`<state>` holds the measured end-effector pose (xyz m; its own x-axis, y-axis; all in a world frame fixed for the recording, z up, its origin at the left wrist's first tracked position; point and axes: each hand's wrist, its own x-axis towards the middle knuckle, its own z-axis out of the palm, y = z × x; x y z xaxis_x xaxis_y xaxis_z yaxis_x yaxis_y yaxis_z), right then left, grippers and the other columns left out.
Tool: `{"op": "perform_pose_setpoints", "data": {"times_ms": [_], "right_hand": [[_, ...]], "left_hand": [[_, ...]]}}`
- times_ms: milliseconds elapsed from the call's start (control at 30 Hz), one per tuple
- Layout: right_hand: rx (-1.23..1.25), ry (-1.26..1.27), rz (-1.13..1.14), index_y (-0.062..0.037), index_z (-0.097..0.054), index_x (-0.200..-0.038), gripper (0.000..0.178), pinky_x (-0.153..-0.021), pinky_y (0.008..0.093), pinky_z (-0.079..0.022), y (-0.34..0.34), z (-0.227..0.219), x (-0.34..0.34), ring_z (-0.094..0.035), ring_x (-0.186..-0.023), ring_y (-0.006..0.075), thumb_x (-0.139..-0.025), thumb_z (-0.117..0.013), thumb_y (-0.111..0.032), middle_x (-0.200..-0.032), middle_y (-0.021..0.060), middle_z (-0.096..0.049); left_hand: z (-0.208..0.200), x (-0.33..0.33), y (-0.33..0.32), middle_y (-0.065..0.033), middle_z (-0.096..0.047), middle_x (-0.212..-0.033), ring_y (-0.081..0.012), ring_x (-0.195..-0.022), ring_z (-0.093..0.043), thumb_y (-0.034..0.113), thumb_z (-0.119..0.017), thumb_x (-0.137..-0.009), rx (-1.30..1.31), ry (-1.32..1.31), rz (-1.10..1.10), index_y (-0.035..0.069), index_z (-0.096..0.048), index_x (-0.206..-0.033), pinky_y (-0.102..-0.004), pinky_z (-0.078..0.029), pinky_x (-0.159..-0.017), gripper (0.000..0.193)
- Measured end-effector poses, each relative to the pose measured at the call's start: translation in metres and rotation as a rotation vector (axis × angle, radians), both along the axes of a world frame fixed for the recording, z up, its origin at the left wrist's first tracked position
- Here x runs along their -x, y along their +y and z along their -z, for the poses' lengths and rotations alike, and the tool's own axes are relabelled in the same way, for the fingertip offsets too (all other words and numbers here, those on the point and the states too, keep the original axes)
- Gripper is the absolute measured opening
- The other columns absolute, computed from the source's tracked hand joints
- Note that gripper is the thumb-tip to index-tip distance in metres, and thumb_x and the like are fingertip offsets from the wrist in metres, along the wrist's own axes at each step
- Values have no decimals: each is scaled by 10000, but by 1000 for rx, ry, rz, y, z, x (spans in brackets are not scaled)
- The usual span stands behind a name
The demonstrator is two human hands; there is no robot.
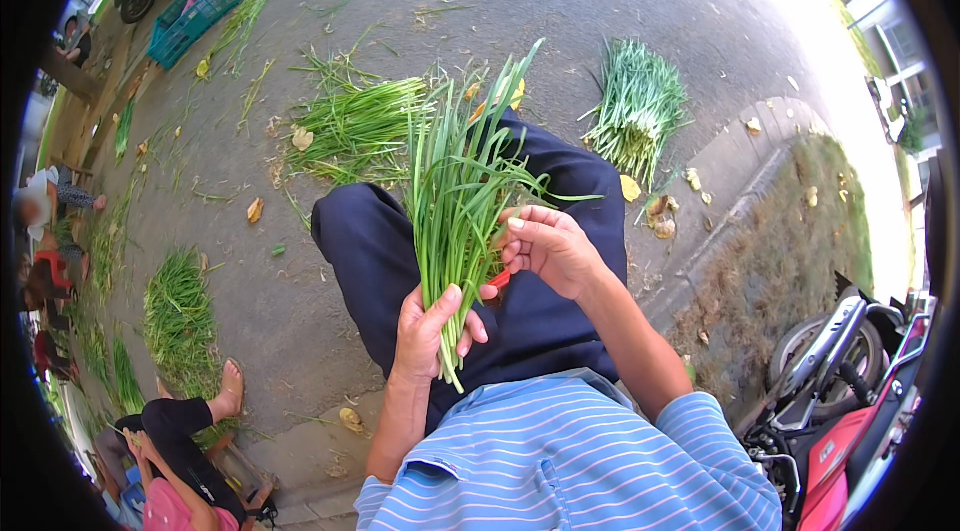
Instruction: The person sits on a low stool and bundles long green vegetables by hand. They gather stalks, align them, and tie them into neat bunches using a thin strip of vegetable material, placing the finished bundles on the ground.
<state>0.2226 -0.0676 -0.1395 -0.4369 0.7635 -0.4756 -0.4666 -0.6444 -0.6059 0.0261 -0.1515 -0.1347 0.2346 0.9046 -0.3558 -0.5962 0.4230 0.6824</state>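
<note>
A bunch of garlic chives (447, 221), with long flat green leaves and paler stem ends, lies slanted over my lap. My left hand (432, 329) is closed around its lower stems, the thumb on top and the cut ends poking out below. At the right side of the leaves my right hand (548, 249) has its thumb and forefinger pinched together. What sits in that pinch is too small to make out. Beyond my knees, a loose heap of chives (365, 126) lies on the ground to the left, and a tidier pile of chives (638, 106) to the right.
Something red (497, 283) shows between my thighs. More cut greens (182, 316) lie at the left, near a seated person's sandalled foot (231, 386). A teal crate (197, 13) stands far left. A red motorcycle (830, 441) is parked at the right, beside a curb (720, 226).
</note>
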Motion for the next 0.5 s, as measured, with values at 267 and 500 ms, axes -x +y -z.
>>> {"op": "perform_pose_setpoints", "data": {"times_ms": [267,500], "right_hand": [[-220,-175,-267,-38,-579,-1126,418,-606,188,-425,-22,-4,23,-520,-678,59,-838,-708,-312,-820,-1,-600],[-170,-149,-273,-70,-646,-999,285,-627,218,-447,-21,-1,20,-552,-701,65,-830,-718,-289,-826,-1,-633]], "left_hand": [[6,3,-3,-218,-639,-1020,-185,-585,-641,177,-512,-958,-28,-6,24,-53,-544,-1126,-214,-455,-391,287],[3,5,-5,-219,-617,-1050,-231,-681,-663,94,-556,-881,13,-112,65,-55,-511,-1180,-248,-523,-463,337]]}}
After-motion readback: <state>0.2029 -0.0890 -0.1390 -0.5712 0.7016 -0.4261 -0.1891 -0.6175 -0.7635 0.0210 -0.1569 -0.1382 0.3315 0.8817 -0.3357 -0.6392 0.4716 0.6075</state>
